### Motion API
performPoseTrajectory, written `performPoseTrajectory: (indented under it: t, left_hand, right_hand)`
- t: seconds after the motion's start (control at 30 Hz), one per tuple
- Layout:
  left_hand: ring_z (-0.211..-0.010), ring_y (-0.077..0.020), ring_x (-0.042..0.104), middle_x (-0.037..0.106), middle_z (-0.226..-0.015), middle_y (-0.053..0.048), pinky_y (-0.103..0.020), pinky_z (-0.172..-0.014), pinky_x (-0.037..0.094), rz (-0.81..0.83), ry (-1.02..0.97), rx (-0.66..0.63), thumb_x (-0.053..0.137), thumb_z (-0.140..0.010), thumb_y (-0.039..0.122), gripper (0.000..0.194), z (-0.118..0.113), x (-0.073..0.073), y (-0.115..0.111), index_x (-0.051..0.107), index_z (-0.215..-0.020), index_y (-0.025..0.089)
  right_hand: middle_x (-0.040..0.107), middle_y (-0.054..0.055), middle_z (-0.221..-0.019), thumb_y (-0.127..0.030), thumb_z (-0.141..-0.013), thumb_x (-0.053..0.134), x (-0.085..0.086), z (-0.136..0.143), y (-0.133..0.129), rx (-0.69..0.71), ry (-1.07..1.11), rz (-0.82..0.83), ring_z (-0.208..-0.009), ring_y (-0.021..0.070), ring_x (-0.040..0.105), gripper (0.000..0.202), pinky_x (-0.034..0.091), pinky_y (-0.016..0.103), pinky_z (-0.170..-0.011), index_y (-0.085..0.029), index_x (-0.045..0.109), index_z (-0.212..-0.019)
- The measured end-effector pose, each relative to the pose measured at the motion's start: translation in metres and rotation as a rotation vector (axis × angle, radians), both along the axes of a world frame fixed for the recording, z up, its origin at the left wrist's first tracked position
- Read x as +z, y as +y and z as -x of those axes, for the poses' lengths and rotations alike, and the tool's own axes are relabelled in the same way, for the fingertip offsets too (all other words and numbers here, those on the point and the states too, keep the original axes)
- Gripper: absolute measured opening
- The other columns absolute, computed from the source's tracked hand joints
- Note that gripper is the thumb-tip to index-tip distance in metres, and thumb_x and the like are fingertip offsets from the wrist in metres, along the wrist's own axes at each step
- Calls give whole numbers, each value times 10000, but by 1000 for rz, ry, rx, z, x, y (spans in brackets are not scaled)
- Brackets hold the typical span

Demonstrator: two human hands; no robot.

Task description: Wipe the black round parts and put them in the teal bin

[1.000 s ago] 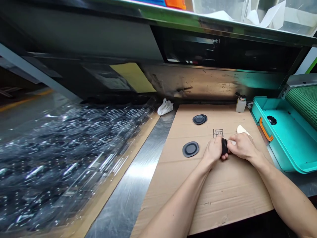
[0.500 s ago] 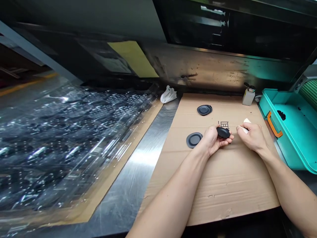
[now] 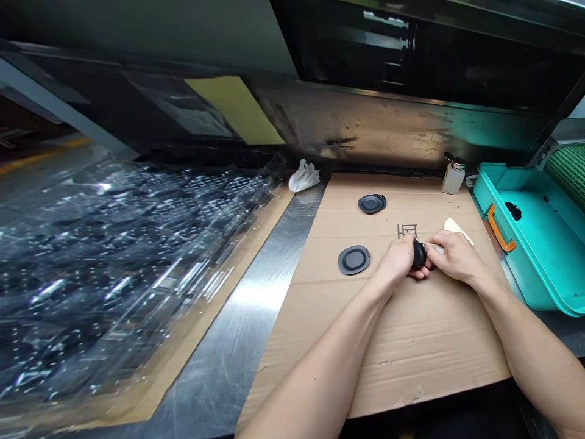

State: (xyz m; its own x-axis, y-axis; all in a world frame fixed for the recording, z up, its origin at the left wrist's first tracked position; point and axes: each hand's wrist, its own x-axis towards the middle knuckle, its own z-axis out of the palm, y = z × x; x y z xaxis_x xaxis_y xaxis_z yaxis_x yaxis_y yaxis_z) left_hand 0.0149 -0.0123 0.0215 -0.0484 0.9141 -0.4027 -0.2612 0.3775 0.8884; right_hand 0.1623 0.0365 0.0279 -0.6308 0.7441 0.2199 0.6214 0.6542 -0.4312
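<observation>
My left hand (image 3: 403, 258) is closed on a small rounded black part (image 3: 418, 253) above the cardboard sheet (image 3: 411, 341). My right hand (image 3: 452, 255) meets it from the right, fingers pinched on a small pale tool (image 3: 436, 247) whose end touches or nearly touches the black part. Just behind my right hand lies a cream-coloured piece (image 3: 458, 228). To the left, a flat dark disc-shaped part (image 3: 354, 260) rests on the cardboard, with another dark part (image 3: 372, 203), seemingly two overlapping layers, farther back.
A teal bin (image 3: 543, 268) with an orange handle and a black piece inside stands at right. A bottle (image 3: 454, 175) is at the back, crumpled white tissue (image 3: 304, 175) at back left. Clear plastic trays (image 3: 114, 268) with dark contents fill the left.
My hands have come together, and the black part has turned more upright in my left hand. The pale tool has moved left to its edge. The view has shifted slightly.
</observation>
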Motion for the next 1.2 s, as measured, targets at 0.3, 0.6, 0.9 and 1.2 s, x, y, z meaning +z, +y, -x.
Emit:
performPoseTrajectory:
  t: [0.3,0.6,0.9,1.2]
  left_hand:
    - [-377,-155,574,625,-516,-75,-241,-386,448,-109,243,-35,233,-975,403,589,-6,-3,-5,606,-597,148]
    - [-410,-154,598,609,-478,-63,-233,-436,460,-182,368,-29,216,-992,437,626,-10,-10,-7,589,-569,164]
    - [-430,-167,606,602,-487,-104,-242,-437,456,-241,412,-11,211,-978,500,668,-20,-25,-5,606,-560,160]
    - [-365,-179,545,611,-505,-123,-298,-398,453,-121,157,75,242,-950,548,662,-16,-31,11,614,-612,118]
  right_hand:
    - [616,13,-705,-253,-869,518,12,5,-1,-33,-207,-53,-650,144,485,262,268,278,-609,-201,597,-625]
    - [681,36,-795,-296,-908,486,13,3,-4,-70,-211,-79,-722,154,547,285,294,268,-633,-203,656,-699]
    - [695,42,-780,-363,-892,418,7,-10,-1,-15,-109,-40,-760,188,606,330,374,275,-704,-225,667,-723]
    - [719,51,-787,-480,-909,448,-5,-21,10,22,-110,133,-755,232,629,382,431,323,-680,-275,696,-703]
